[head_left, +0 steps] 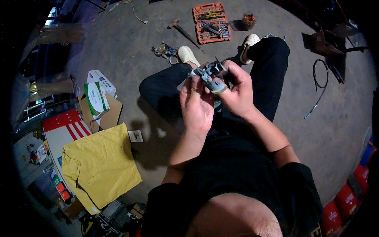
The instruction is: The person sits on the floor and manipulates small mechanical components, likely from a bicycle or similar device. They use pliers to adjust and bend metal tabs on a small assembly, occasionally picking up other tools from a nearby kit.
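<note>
Between my knees, my left hand [196, 103] and my right hand [239, 87] hold up a small grey and black mechanical part [213, 77] with jagged metal pieces on top and a rounded, pale lower edge. The fingers of both hands are closed round its sides, left thumb and right thumb pressed near its lower edge. What kind of part it is I cannot make out. Some fingertips are hidden behind it.
Beyond my feet lie an orange socket set case [213, 29], a hammer [183, 31] and a heap of metal parts [166, 51]. A yellow bag [103, 166] and boxes [96, 100] are at left. A black cable [318, 87] lies right, near red drums [347, 201].
</note>
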Demonstrator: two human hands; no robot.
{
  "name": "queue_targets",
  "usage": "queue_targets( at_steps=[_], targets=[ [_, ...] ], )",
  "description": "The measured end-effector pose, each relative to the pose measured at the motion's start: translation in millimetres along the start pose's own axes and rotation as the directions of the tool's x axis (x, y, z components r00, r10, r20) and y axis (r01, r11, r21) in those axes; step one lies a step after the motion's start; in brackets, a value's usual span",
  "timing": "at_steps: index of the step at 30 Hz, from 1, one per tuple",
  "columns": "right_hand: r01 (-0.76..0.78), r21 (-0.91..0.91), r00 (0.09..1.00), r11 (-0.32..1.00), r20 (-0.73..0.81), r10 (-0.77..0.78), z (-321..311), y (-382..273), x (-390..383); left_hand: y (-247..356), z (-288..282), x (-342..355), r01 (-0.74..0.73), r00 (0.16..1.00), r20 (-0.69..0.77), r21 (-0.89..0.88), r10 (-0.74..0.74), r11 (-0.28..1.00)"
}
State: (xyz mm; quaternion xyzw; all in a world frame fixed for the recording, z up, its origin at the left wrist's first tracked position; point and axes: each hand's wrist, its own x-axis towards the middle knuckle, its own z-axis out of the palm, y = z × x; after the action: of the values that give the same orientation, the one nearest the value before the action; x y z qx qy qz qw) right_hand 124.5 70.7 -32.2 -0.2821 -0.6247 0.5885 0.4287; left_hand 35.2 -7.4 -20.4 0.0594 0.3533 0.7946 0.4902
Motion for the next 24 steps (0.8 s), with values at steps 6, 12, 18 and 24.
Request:
queue_targets(
  at_steps=[6,12,18,24],
  targets=[
    [0.078,-0.005,0.995,0.997,0.064,-0.078,-13.7,-9.0,1.0,32.0,5.2,12.2,0.113,0.962,0.220,0.206,-0.159,0.972],
    [0.101,-0.162,0.973,0.982,0.223,-0.064,-20.7,-19.5,8.6,45.6,5.8,22.8,-0.139,0.918,0.376,0.599,-0.124,0.789],
    [-0.088,-0.132,0.958,0.987,0.260,0.120,-18.3,-24.5,2.2,44.5,4.6,26.2,-0.311,0.855,0.511,0.639,-0.086,0.703],
    [-0.197,0.067,0.937,0.978,0.306,0.168,-5.5,-31.7,-6.8,28.3,-5.6,21.5,-0.124,0.930,0.368,0.316,-0.001,0.941]
  ],
)
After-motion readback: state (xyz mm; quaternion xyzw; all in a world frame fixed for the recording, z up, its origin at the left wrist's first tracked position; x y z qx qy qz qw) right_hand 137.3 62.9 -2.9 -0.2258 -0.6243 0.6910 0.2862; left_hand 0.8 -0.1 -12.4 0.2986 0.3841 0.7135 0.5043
